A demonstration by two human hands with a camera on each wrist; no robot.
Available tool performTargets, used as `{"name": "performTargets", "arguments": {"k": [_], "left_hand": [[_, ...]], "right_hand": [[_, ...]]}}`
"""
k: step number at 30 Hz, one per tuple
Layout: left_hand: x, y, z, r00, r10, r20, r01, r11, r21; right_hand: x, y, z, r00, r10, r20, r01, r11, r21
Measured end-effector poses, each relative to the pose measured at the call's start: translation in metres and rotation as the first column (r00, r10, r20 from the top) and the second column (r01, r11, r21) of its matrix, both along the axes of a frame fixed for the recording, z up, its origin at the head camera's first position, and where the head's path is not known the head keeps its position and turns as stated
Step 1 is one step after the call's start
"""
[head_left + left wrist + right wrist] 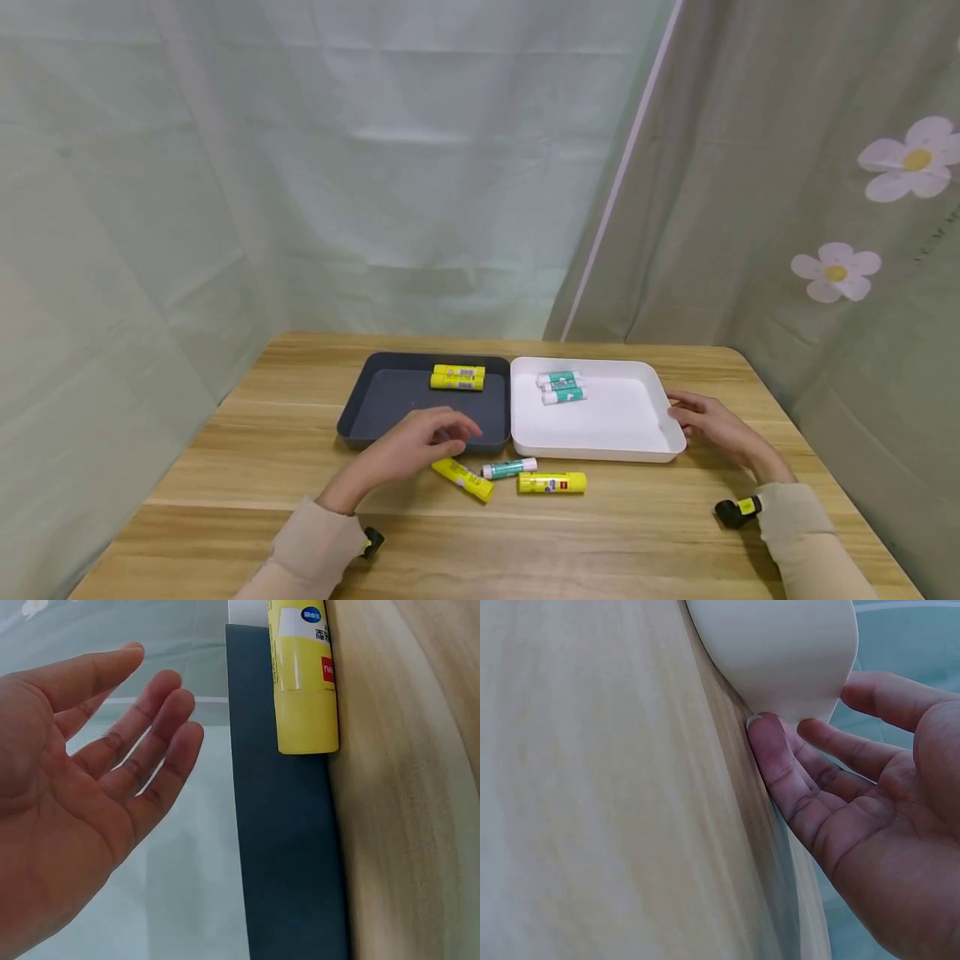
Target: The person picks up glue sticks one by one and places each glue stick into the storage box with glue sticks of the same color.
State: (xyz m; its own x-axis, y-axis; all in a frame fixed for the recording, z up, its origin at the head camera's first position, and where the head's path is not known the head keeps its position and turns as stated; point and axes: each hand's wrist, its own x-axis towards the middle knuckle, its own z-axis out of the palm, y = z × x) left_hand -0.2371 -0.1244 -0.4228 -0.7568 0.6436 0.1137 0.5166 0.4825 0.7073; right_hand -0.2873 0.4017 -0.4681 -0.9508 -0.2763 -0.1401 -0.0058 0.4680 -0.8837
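My left hand (416,442) hovers over the front edge of the dark grey tray (375,421), fingers loosely bent and holding nothing. Just below it a yellow glue stick (467,482) lies slanted on the table. To its right are a green-and-white glue stick (510,468) and another yellow glue stick (552,483). My right hand (716,427) touches the outside of the white tray (615,425) at its right end; the right wrist view shows fingertips (769,739) against the tray's outer wall. Two yellow glue sticks (457,377) lie in the dark tray, three green-and-white glue sticks (562,387) in the white one.
Both trays stand side by side on the wooden table (225,475), toward its back edge. Pale curtains (420,167) hang behind and at the sides. A small black device (738,512) is strapped at the right wrist.
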Motion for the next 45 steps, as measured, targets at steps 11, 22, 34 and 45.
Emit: {"name": "performTargets", "arguments": {"k": [11,22,34,45], "left_hand": [[0.005,-0.006,0.004,0.998,-0.06,0.022,0.062,0.992,-0.112],[0.007,-0.008,0.005,0.993,-0.116,0.022,0.118,0.966,-0.231],[0.009,-0.009,-0.001,0.995,-0.093,0.029,0.098,0.939,-0.33],[0.011,-0.008,-0.003,0.988,-0.118,0.098,0.143,0.944,-0.297]], "right_hand": [[0.0,0.0,-0.002,1.0,-0.003,0.001,0.003,1.0,-0.01],[-0.001,-0.001,0.002,1.0,0.001,-0.008,-0.001,1.0,0.009],[0.0,-0.001,0.001,1.0,-0.002,0.001,0.002,1.0,0.007],[0.0,-0.001,0.0,1.0,0.005,-0.001,-0.005,1.0,0.002]]}}
